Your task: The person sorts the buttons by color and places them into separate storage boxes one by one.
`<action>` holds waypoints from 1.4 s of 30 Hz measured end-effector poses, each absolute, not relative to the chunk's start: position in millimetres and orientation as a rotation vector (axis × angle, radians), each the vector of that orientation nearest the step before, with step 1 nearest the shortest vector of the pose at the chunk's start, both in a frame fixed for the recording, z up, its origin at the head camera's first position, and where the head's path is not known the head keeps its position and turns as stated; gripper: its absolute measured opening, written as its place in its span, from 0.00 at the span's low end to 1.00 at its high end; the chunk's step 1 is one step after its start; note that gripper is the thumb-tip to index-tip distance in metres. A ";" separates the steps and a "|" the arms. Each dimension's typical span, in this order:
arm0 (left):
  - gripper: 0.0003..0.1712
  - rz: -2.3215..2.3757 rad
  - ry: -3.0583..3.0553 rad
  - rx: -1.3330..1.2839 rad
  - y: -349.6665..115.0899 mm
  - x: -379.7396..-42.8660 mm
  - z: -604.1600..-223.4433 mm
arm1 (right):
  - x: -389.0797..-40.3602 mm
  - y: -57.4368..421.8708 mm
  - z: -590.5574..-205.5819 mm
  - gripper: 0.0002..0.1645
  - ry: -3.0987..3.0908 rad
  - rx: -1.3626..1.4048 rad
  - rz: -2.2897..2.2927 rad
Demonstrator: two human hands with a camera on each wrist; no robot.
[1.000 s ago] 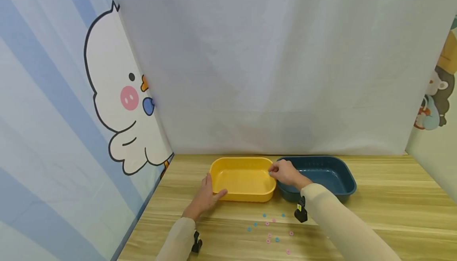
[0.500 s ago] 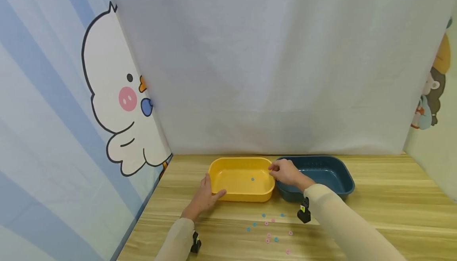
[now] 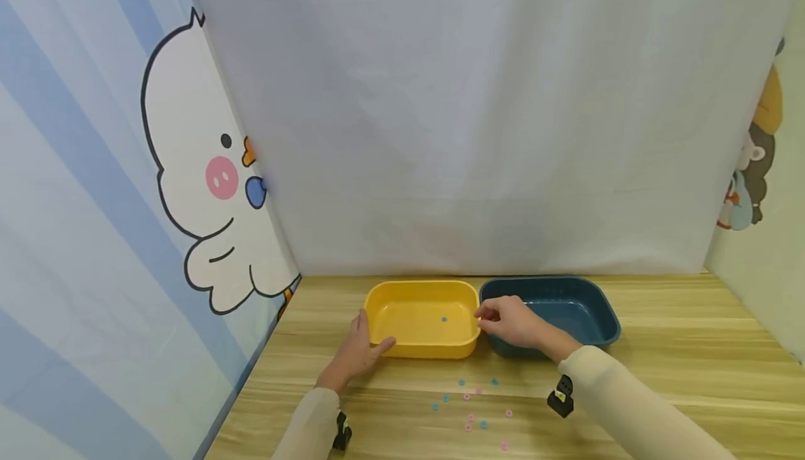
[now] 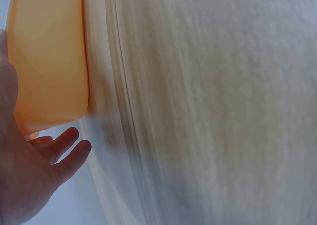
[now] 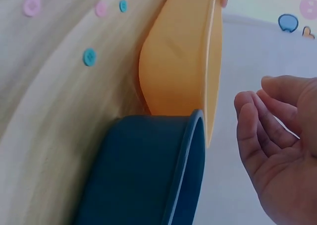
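A small blue button (image 3: 444, 319) lies inside the yellow basin (image 3: 420, 351). My left hand (image 3: 357, 348) rests at the basin's front left corner, thumb along the front side and fingers against the left side. In the left wrist view, loosely spread fingers (image 4: 64, 148) show by the basin's end. My right hand (image 3: 512, 320) hovers over the left part of the dark blue basin (image 3: 600, 338), fingertips near the yellow basin's right rim. In the right wrist view its thumb and bent fingers have nothing between them.
Several pink and blue buttons, among them a pink one (image 3: 509, 413) and a blue one (image 3: 483, 424), lie scattered on the wooden table (image 3: 685, 362) in front of the basins. A grey curtain (image 3: 503, 131) hangs behind.
A blue button left my right fingertips and now lies in the yellow basin. My right hand has since drawn back slightly towards me. The left hand stays at the basin's corner.
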State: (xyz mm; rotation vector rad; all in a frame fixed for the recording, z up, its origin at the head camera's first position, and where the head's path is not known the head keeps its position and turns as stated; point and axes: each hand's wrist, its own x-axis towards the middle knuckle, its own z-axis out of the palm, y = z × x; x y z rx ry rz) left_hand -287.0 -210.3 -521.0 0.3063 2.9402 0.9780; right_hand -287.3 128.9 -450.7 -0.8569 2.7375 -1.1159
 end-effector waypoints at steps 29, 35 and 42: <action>0.61 0.957 2.950 0.297 -213.5 -288.2 -522.2 | -249.4 149.4 -495.5 0.09 2.662 -1.139 -0.891; 0.61 0.945 2.956 0.303 -212.1 -288.8 -522.7 | -249.9 152.8 -506.4 0.11 2.642 -1.138 -0.906; 0.61 0.952 2.946 0.308 -209.9 -287.2 -521.6 | -251.0 154.9 -518.3 0.10 2.587 -1.033 -0.936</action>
